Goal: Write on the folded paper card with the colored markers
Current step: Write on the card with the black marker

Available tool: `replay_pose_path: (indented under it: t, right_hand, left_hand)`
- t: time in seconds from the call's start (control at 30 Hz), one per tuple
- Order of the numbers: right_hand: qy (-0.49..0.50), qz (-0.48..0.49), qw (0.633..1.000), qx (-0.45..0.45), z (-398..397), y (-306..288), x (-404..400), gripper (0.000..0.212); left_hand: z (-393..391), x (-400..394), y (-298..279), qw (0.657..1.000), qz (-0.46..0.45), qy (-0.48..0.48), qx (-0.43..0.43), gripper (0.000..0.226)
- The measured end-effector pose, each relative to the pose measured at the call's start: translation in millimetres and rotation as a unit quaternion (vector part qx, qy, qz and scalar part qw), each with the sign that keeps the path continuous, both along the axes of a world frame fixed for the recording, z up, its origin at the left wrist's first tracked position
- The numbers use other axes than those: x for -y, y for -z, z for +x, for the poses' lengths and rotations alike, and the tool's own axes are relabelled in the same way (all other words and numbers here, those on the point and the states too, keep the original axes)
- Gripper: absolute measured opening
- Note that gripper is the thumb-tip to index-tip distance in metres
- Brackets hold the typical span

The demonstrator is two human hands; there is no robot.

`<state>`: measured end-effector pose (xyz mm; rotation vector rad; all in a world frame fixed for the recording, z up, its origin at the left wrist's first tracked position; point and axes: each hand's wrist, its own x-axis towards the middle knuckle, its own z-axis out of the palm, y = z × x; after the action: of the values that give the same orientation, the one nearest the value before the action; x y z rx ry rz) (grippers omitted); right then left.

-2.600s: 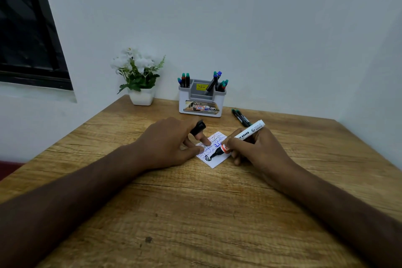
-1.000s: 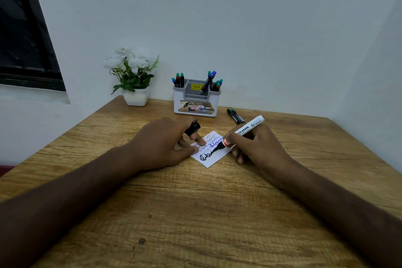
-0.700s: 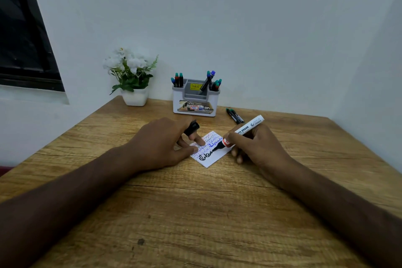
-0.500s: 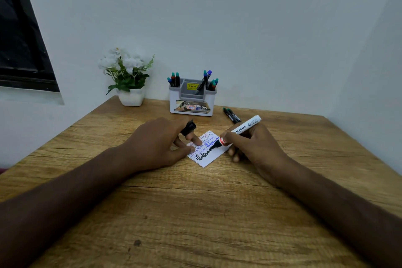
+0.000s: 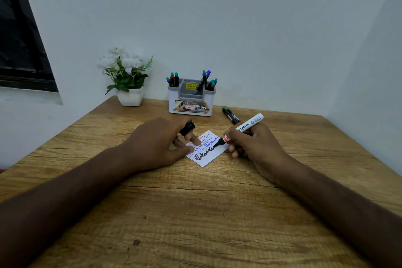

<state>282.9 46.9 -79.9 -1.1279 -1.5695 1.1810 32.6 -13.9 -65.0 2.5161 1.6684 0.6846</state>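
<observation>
**Writing on a small card at a wooden desk**

The fingers and thumb of the right hand (image 5: pixel 256 143) are curled round a white whiteboard marker with an orange band and a black tip (image 5: pixel 241 129), pinching it low on the barrel; the tip touches the small white folded paper card (image 5: pixel 206 154) at the right end of a thick black scrawl. The barrel slants up and away to the right. The left hand (image 5: pixel 156 143) grips a black marker cap (image 5: pixel 188 127) in its curled upper fingers, while two fingertips press on the left part of the card and pin it flat. The card lies cornerwise on the brown wood-grain table (image 5: pixel 195 213), between the two hands, and already carries thin lines of red and blue script above the black line; the words are too small to read.

Just beyond the right hand, two dark markers with green ends (image 5: pixel 229 113) lie side by side on the table. Farther back, near the wall, stands a white and grey plastic marker holder (image 5: pixel 191 102) with capped markers upright in its left and right compartments. To its left sits a white pot of white artificial flowers with green leaves (image 5: pixel 128 78). A dark window (image 5: pixel 19 39) occupies the far left wall.
</observation>
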Motion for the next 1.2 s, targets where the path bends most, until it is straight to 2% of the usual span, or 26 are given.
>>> replay_pose_path:
  t: [0.3, 1.0, 1.2]
  right_hand:
    - [0.016, -0.010, 1.000, -0.002, 0.7, -0.6, -1.8, 0.017]
    - [0.020, -0.052, 0.996, -0.074, 0.7, -1.6, -2.8, 0.024]
    - [0.058, -0.035, 0.994, -0.090, -0.4, 0.9, -1.1, 0.017]
  left_hand:
    - [0.3, 0.8, 0.3, 1.000, 0.001, 0.004, 0.004, 0.031]
    - [-1.9, -2.7, 2.7, 1.000, 0.009, 0.001, -0.012, 0.030]
    - [-2.2, -4.0, 3.4, 1.000, 0.006, 0.001, -0.019, 0.026]
